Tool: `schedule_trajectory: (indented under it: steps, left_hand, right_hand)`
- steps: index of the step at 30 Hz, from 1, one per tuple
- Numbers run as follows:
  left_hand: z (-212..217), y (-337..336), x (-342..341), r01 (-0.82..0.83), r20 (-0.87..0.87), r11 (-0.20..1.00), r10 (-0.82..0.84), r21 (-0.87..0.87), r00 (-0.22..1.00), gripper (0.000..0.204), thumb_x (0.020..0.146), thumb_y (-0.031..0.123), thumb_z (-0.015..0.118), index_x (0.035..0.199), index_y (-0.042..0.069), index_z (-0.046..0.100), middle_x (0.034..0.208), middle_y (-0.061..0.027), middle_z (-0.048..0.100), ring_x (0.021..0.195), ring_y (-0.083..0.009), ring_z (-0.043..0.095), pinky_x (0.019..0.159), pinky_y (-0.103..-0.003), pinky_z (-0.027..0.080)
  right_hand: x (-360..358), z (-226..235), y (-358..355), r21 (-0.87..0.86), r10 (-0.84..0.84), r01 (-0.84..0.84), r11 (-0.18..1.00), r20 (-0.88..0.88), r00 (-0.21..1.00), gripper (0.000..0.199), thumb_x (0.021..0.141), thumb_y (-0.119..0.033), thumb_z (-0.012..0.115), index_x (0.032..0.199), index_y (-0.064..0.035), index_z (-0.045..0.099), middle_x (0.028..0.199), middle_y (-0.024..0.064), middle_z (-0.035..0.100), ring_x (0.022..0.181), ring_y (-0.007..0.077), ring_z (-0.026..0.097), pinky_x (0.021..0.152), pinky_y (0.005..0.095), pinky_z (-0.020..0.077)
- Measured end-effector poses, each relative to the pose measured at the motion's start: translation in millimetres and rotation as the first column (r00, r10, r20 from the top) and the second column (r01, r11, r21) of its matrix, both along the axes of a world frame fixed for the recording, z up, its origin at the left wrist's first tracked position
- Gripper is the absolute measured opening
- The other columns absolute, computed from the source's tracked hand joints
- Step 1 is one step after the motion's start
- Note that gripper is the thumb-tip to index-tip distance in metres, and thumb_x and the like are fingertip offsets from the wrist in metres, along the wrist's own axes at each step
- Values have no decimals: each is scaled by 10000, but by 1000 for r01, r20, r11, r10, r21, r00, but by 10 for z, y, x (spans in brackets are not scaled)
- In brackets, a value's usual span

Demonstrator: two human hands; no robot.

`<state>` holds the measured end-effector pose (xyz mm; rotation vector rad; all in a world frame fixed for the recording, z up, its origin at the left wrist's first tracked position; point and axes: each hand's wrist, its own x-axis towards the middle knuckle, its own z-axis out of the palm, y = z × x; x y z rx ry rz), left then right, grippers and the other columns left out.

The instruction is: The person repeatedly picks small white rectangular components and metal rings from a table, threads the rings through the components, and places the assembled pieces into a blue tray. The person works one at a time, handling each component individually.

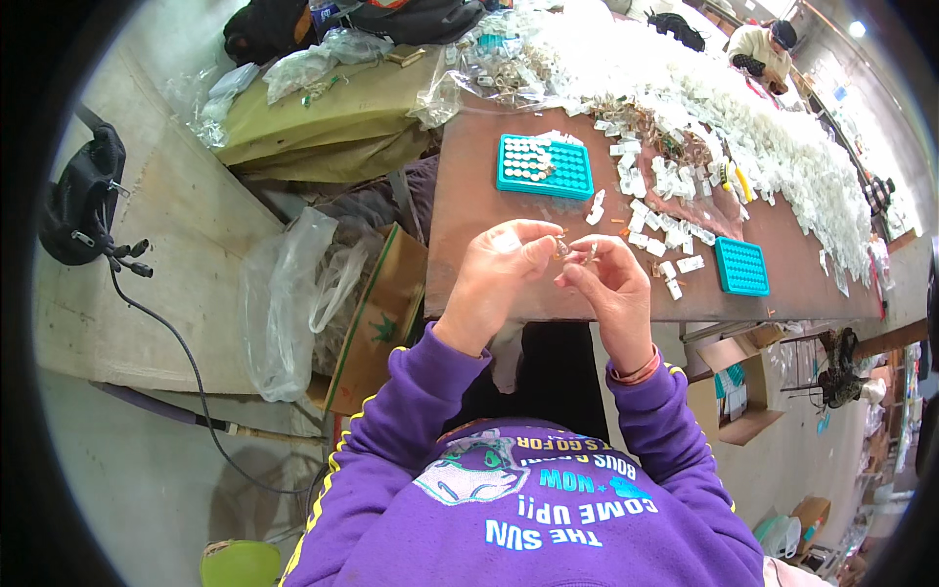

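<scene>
Left hand (504, 262) and right hand (608, 276) pinching small clear part (575, 251) between fingertips, raising it above bench (469, 210) for close sight; teal tray (545, 165) waiting at 12 o'clock.

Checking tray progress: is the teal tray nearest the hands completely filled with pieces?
No, the small teal tray shows only bare holes, without pieces.

Bare brown table (469, 210) strip between near edge and teal tray (545, 166): open passage for left hand (499, 269). Tray blocks straight reach ahead. Right hand (608, 279) hemmed on its right by scattered white packets (665, 230) and smaller teal tray (740, 265). Far table edge choked by white packet heap (743, 108). Left of table: cardboard box (383, 313) and clear plastic bag (293, 293) crowd drop-off.
</scene>
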<state>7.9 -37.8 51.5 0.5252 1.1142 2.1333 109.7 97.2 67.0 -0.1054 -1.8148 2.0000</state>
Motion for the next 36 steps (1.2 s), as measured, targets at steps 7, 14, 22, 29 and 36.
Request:
schedule_trajectory:
  steps: [7, 14, 22, 29, 36]
  left_hand:
    - [14, -38, 69, -8, 146, 987, -15, 159, 989, 301, 915, 189, 670, 1126, -3, 574, 972, -61, 625, 877, -93, 571, 780, -216, 469]
    - [63, -50, 141, -160, 86, 976, 149, 147, 985, 224, 893, 110, 676, 1065, -17, 612, 936, -62, 661, 799, -68, 550, 710, -202, 449]
    - [49, 1, 292, -394, -288, 919, 375, -8, 881, 137, 833, 43, 715, 951, 12, 653, 913, -56, 681, 875, -109, 629, 789, -246, 494]
    - [-103, -11, 356, -261, -88, 965, 257, -38, 962, 198, 876, 23, 635, 1067, 5, 582, 1048, -81, 641, 984, -138, 600, 902, -264, 461]
    - [-273, -80, 245, 8, 428, 957, -138, 291, 893, 379, 946, 55, 534, 1297, -22, 415, 1272, -159, 522, 1172, -262, 536, 1047, -368, 442]
  right_hand:
    - [57, 92, -105, 736, 5, 339, 587, -421, 907, 231, 665, 78, 674, 855, -48, 709, 808, 74, 633, 696, 228, 632, 618, 299, 503]
    - [67, 214, 13, 821, 129, 367, 438, -461, 878, 251, 634, -30, 752, 877, -62, 696, 885, 74, 651, 820, 263, 645, 752, 393, 517]
    - [36, 142, -160, 766, -170, 433, 475, -403, 899, 235, 712, 4, 743, 923, -49, 656, 911, 106, 643, 845, 278, 635, 758, 351, 511]
    - [40, 13, -112, 711, -227, 302, 635, -202, 953, 154, 763, 43, 709, 894, -21, 660, 833, 97, 640, 716, 202, 651, 624, 275, 520]
    - [88, -27, -2, 38, -71, 68, 997, 95, 993, 96, 878, 20, 637, 970, 20, 607, 1051, 99, 644, 773, 107, 650, 662, 222, 531]
